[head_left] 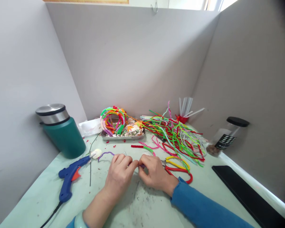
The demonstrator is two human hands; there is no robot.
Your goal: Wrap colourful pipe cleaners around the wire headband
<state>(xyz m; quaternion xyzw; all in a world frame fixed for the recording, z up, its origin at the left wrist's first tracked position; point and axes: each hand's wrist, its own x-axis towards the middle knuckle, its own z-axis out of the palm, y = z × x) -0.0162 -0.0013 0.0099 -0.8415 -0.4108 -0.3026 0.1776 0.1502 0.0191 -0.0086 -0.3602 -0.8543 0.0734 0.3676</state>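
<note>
My left hand (120,174) and my right hand (154,174) meet at the middle of the table, fingertips pinched together on a purple pipe cleaner (105,154). It curves off to the left toward a white shell (97,153). Just behind my right hand lie pliers with yellow and red handles (179,167). A short red and green pipe cleaner piece (142,147) lies beyond my hands.
A blue glue gun (70,177) lies at the left with its cord running off the front. A teal flask (60,131) stands far left. A metal tray (123,136) holds shells and coiled pipe cleaners. Loose pipe cleaners (178,136), a jar (225,136) and a black slab (242,193) are on the right.
</note>
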